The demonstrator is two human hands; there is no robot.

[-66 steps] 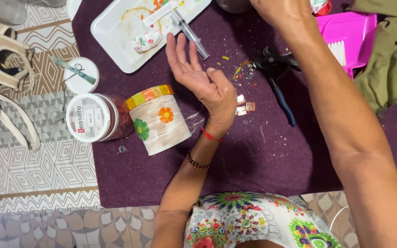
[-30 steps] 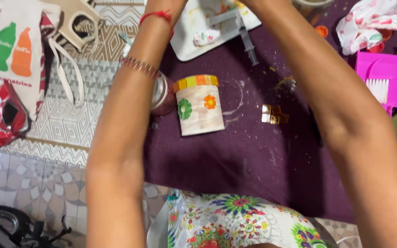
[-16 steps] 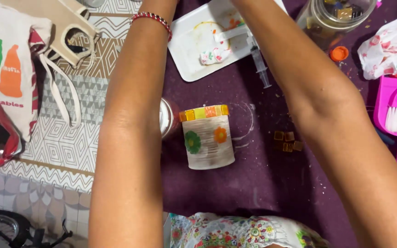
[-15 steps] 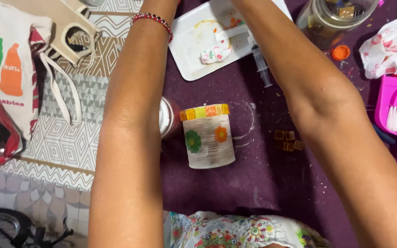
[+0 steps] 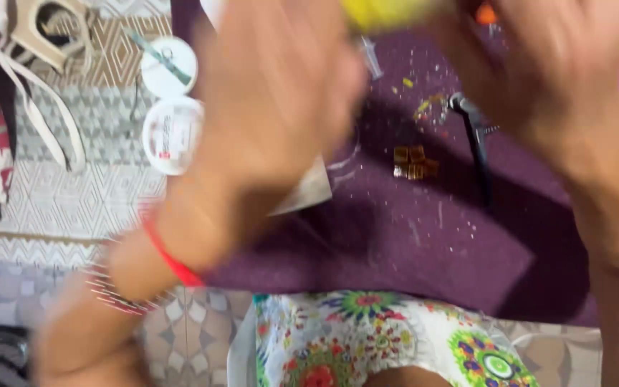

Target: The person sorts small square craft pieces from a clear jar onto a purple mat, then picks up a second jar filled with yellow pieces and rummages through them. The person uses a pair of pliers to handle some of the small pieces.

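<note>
purple mat [image 5: 424, 244]: cloth, matt, a little fuzzy, with pale crumbs and specks on it
small square tiles [image 5: 413, 162]: amber, glossy, look like glass or resin
pliers [image 5: 476, 136]: dark metal head, dark matt handles
round lid [image 5: 172, 135]: white plastic, smooth, slightly shiny
floor covering [image 5: 73, 193]: woven cloth, matt, patterned
straps [image 5: 37, 122]: beige fabric, matt
wrist band [image 5: 173, 261]: red thread, matt
yellow thing at top [image 5: 388, 11]: too blurred to tell

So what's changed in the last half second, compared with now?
Both hands have come up close to the camera and blur: left hand, right hand. Something yellow shows between them at the top edge; whether either holds it is unclear. The gold tiles, pliers and white lid lie on as before.
</note>
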